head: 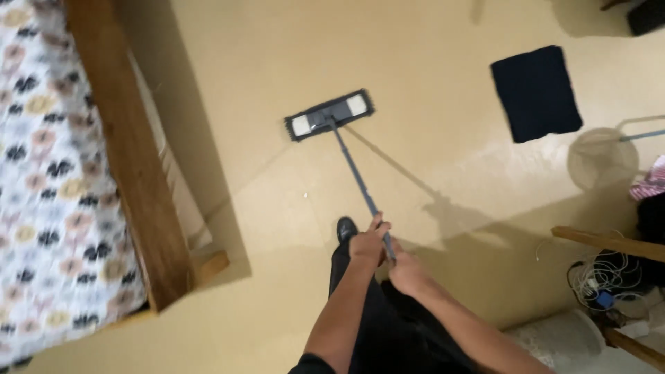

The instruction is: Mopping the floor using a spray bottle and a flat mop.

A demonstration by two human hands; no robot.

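While you are standing on the tan floor (291,291), both of your hands are gripping the mop handle (355,173). Your left hand (369,242) is wrapping around the pole higher up, fingers clenched on it, and your right hand (405,271) is grasping the end just behind, touching the first. The pole is slanting away toward eleven o'clock, and the flat mop head (330,115) is lying on the floor well ahead of your black shoe (346,228). At nine o'clock a wooden bed frame (125,152) is carrying a flowered mattress (41,180). At two o'clock a dark mat (536,93) is lying flat, and at four o'clock tangled cables (603,277) are sitting under a wooden rail.
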